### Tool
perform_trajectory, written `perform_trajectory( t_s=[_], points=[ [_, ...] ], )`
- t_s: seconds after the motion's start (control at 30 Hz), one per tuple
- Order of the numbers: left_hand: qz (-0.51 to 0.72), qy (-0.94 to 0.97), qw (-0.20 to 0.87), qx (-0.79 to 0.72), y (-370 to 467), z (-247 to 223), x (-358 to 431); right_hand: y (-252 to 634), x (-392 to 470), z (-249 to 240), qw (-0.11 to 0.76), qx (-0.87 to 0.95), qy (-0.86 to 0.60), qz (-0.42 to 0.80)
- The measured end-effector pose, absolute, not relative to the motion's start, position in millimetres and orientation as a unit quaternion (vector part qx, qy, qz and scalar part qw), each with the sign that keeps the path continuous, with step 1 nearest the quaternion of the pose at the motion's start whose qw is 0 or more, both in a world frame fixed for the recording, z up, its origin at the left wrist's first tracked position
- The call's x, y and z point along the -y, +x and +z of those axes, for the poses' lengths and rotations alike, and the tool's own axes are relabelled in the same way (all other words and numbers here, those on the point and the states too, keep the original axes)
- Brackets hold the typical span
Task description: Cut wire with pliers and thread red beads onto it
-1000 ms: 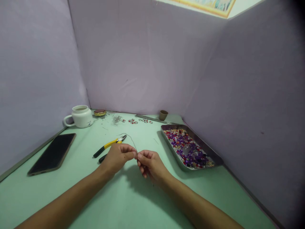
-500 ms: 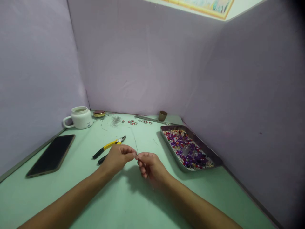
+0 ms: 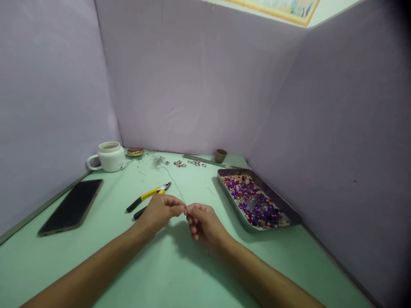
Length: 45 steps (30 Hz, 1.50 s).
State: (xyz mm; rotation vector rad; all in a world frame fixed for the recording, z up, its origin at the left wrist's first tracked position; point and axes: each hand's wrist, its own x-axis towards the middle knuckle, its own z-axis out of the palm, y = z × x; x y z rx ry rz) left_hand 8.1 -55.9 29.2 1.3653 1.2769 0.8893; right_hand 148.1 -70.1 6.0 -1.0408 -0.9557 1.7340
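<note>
Above the middle of the green table, my left hand (image 3: 165, 210) and my right hand (image 3: 205, 222) meet fingertip to fingertip. Both are closed in a pinch on a thin wire (image 3: 176, 185), which rises from between the fingers and leans up to the left. A faint end of it shows below my right hand. Whatever else sits between the fingertips is too small to make out. Pliers (image 3: 148, 194) with yellow and black handles lie beside my left hand, which partly covers one handle.
A metal tray (image 3: 236, 204) of purple, red and gold beads stands at the right. Behind lie small red-beaded pieces (image 3: 180, 164), tangled wire bits (image 3: 158, 161) and a small brown cup (image 3: 220, 155). On the left are a white mug (image 3: 111, 158) and a phone (image 3: 72, 207). Walls enclose the table.
The wire's upper part has swung to the left and leans more. Both hands keep their pinch close together. The whole view has shifted slightly.
</note>
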Motion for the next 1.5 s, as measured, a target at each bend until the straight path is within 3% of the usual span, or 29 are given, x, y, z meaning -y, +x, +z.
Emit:
perform_trajectory(
  t_s=[0.43, 0.77, 1.0, 1.23, 1.5],
  points=[
    [0.358, 0.591, 0.513, -0.509, 6, 26, 52, 148, 69, 1, 0.428, 0.442, -0.445, 0.651],
    [0.380, 0.575, 0.530, -0.494, 9, 28, 58, 148, 72, 3, 0.412, 0.399, -0.415, 0.706],
    [0.403, 0.565, 0.574, -0.435, 7, 24, 57, 152, 71, 7, 0.356, 0.275, -0.326, 0.832],
    [0.420, 0.498, 0.584, -0.484, 5, 21, 50, 160, 61, 9, 0.379, 0.208, -0.335, 0.837],
    [0.410, 0.535, 0.578, -0.461, 7, 21, 52, 157, 62, 0, 0.388, 0.332, -0.372, 0.775]
  ],
)
